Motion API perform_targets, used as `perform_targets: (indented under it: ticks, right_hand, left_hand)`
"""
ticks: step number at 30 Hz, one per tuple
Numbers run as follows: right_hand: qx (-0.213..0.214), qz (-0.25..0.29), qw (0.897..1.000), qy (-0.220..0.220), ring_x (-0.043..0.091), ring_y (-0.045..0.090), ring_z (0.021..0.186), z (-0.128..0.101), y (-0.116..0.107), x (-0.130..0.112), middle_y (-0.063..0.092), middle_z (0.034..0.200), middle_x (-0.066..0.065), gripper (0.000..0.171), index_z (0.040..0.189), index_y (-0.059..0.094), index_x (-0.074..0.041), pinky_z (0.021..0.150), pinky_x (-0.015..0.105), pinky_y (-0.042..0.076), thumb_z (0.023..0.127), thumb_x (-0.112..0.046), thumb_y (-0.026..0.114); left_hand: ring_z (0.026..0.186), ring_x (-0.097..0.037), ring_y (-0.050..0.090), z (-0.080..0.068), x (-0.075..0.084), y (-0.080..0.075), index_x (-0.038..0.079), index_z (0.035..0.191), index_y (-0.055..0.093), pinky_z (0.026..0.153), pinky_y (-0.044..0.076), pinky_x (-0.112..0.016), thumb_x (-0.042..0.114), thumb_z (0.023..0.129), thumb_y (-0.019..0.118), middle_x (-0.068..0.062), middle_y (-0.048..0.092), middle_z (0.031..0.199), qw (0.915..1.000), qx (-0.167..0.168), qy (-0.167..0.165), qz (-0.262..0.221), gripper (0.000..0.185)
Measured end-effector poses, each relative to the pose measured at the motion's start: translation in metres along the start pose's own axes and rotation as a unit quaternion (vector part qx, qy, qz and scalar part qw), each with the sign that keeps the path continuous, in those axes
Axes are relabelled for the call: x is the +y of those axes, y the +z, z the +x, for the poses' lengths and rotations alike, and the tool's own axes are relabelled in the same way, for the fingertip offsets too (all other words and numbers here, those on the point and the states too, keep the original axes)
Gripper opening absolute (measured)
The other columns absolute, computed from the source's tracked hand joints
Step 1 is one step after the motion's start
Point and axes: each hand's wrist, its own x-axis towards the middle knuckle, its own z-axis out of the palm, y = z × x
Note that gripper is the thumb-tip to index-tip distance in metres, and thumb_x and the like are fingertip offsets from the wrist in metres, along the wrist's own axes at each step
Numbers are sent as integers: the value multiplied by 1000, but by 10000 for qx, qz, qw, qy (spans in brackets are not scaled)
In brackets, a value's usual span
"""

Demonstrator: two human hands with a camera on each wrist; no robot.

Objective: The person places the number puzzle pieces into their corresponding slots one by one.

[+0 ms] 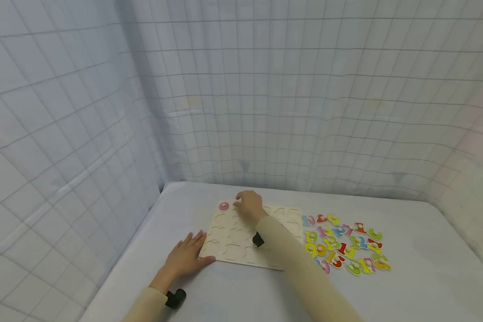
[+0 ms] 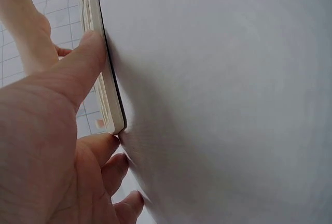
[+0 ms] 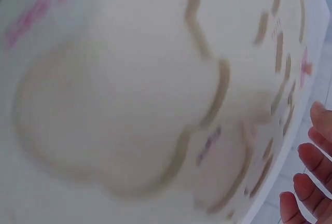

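Observation:
A cream wooden puzzle board (image 1: pixel 229 233) with recessed number shapes lies flat on the white table. One round pink piece (image 1: pixel 223 206) with a small knob sits in its far left recess. My left hand (image 1: pixel 187 255) rests at the near left corner. Its thumb (image 2: pixel 91 53) touches the board's near edge, and its other fingers spread along the left side. Over the far left part of the board hovers my right hand (image 1: pixel 250 206), close to the pink piece. Its fingers (image 3: pixel 314 159) are loosely bent, with no piece visible in them.
Right of the board lies a loose cluster of colourful knobbed number pieces (image 1: pixel 347 250), some touching or overlapping. White grid-patterned cloth walls (image 1: pixel 241 112) stand behind and to the sides of the table (image 1: pixel 422 268).

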Motion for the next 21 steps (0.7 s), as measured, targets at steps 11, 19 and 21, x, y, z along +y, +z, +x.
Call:
perform_targets:
  ticks: [11, 19, 21]
  right_hand:
    - [230, -151, 9978, 601, 20, 64, 80, -13, -54, 68, 69, 95, 5, 30, 112, 70, -9, 68, 36, 52, 93, -31, 62]
    - [374, -482, 9927, 1044, 23, 62, 77, -38, -99, 138, 68, 92, 9, 32, 109, 68, -6, 61, 37, 51, 92, -33, 64]
    - [309, -524, 9916, 1142, 23, 61, 78, -47, -110, 157, 68, 93, 10, 33, 108, 68, -4, 63, 37, 50, 93, -34, 63]
  left_hand:
    - [134, -47, 24, 2, -11, -4, -2, 144, 38, 102, 22, -65, 62, 86, 55, -19, 35, 147, 9999, 98, 52, 47, 88]
    - [133, -49, 25, -1, -14, -11, -3, 143, 38, 101, 22, -66, 59, 87, 56, -21, 35, 146, 9997, 207, 85, 57, 86]
    - [133, -49, 25, -2, -13, -12, -4, 143, 37, 101, 22, -66, 59, 87, 56, -22, 35, 146, 9998, 185, 107, 34, 86]
